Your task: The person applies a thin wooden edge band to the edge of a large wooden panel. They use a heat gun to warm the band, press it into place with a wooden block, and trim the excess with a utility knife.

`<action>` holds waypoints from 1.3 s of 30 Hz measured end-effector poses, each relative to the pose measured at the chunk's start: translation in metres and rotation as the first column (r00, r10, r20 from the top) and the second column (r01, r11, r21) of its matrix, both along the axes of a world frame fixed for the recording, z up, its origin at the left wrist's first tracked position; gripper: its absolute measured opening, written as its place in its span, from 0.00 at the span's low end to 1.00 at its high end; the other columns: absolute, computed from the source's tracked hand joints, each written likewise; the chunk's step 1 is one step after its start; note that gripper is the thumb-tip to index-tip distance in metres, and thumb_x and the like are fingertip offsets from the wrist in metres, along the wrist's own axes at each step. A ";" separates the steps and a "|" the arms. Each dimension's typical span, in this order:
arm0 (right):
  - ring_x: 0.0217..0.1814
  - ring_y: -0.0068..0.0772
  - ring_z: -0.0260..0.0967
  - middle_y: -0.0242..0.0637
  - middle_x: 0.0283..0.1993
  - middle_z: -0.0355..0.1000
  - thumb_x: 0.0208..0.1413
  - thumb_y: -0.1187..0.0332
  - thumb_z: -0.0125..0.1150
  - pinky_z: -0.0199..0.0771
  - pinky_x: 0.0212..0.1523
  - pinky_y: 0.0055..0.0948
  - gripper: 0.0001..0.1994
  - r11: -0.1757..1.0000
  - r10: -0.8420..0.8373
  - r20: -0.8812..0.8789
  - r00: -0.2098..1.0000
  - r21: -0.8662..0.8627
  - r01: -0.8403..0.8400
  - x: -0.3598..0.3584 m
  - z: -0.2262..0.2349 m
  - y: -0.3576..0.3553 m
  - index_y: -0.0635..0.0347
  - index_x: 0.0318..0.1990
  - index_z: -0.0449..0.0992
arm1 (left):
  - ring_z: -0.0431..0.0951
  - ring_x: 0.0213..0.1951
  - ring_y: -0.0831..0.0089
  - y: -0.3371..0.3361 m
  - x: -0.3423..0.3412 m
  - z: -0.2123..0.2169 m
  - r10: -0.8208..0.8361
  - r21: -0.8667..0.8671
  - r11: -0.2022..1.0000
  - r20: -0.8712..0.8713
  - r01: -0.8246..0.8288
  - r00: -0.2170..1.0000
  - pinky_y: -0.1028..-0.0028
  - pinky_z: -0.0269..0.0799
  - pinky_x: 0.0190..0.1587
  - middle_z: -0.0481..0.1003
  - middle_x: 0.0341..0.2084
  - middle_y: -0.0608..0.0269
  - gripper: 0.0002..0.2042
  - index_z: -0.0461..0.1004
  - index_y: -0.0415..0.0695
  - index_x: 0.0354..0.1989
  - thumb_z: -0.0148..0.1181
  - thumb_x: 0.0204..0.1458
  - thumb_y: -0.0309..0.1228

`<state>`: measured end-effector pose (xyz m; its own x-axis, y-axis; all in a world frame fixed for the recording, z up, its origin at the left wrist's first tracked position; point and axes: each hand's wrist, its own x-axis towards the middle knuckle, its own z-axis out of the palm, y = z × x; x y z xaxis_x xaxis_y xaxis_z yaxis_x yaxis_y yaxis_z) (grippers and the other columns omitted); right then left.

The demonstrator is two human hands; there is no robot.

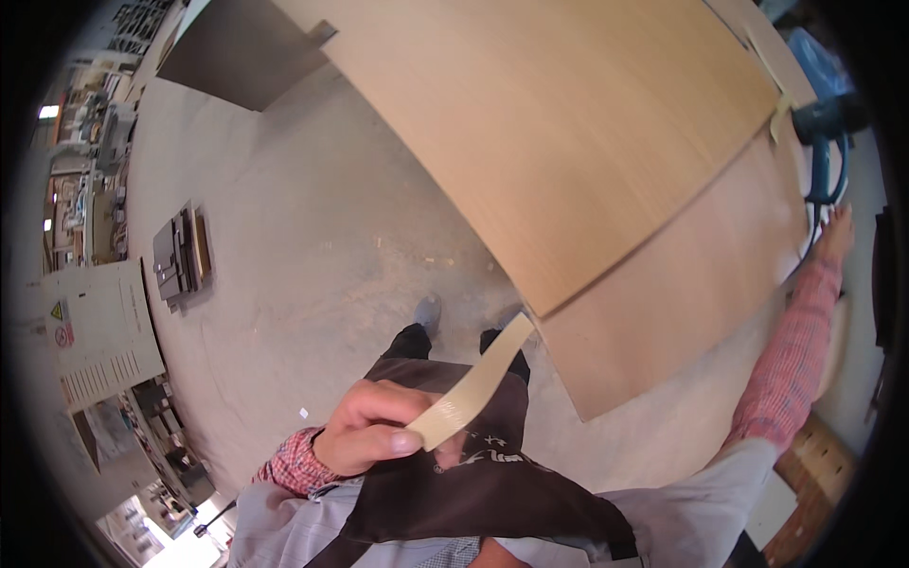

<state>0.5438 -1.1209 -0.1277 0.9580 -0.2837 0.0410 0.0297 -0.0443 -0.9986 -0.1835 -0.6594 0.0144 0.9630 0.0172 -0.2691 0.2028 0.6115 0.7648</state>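
Observation:
My left hand is in front of my apron, its thumb and fingers pinched on one end of a strip of pale yellow tape. The strip slants up to the near corner of a stack of wood-grain panels; whether it sticks there I cannot tell. Far to the right, my right arm stretches out along the panels. My right hand lies just below a teal power tool with a looped handle, its fingers stretched toward it. Contact between the two is unclear near the rim.
A lower brown panel juts out under the top one. A dark grey board stands at the upper left. Several dark panels lie on the concrete floor, near a pale cabinet. Blue plastic sits behind the tool.

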 end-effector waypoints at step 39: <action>0.33 0.39 0.72 0.37 0.33 0.73 0.35 0.80 0.67 0.73 0.29 0.32 0.11 0.278 0.672 0.067 0.737 -0.946 -0.167 -0.628 0.118 0.644 0.63 0.31 0.77 | 0.78 0.37 0.70 0.421 0.029 -0.166 -0.212 0.775 0.631 0.142 0.024 0.967 0.74 0.74 0.39 0.73 0.46 0.52 0.20 0.73 0.33 0.55 0.62 0.56 0.29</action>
<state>-0.0840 -0.4765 -0.0099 0.7270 0.5933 0.3457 0.6828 -0.6777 -0.2728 -0.1541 -0.2379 -0.1512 0.9999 0.0073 -0.0150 0.0163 -0.2278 0.9736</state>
